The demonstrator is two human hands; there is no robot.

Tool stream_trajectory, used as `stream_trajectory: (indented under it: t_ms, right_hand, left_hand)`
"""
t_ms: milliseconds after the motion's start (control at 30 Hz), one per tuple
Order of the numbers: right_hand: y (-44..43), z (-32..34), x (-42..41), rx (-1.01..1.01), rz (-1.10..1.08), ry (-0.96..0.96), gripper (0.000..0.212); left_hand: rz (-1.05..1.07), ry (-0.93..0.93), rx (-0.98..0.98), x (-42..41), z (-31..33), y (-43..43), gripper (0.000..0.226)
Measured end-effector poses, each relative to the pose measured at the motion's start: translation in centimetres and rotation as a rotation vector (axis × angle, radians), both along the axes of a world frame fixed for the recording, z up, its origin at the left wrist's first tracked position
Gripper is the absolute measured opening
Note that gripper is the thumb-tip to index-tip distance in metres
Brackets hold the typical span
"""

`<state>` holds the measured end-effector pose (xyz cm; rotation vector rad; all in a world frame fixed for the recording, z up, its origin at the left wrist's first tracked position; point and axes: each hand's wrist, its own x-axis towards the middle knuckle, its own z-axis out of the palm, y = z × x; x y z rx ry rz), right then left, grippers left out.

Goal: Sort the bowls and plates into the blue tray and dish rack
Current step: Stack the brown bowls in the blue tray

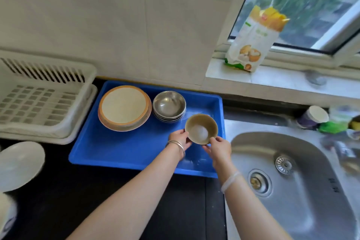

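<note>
Both hands hold a small tan bowl (201, 128) over the right end of the blue tray (120, 154): the left hand (180, 140) and the right hand (219, 149) each clamp fingers on its rim from opposite sides. Orange-rimmed plates (124, 107) and stacked steel bowls (169, 105) sit in the tray. The white dish rack (41, 93) is cut off at left, as is a blurred white plate (19, 164).

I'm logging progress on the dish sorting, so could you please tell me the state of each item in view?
brown bowl: upright, held over the tray by both hands.
left hand: gripping the bowl's left rim.
right hand: gripping its right rim.
steel bowls: stacked upright in the tray.
orange-rimmed plates: stacked flat in the tray.
blue tray: partly filled.
dish rack: empty.
white plate: on the counter, unsorted.
sink: empty.
</note>
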<state>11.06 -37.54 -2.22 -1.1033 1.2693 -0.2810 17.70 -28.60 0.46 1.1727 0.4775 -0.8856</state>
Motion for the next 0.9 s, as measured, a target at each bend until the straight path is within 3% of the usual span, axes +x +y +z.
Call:
stream_trajectory:
  t_ms: [433, 900]
  right_hand:
    - [-2.3, -2.3, 5.2, 0.059, -0.112, -0.035, 0.021]
    - [-3.7, -2.7, 6.9, 0.087, -0.068, -0.121, 0.027]
  left_hand:
    - [0.134, 0.000, 0.038, 2.6, -2.6, -4.9, 0.038]
    - [0.189, 0.039, -0.021, 4.1, -3.1, -6.1, 0.041]
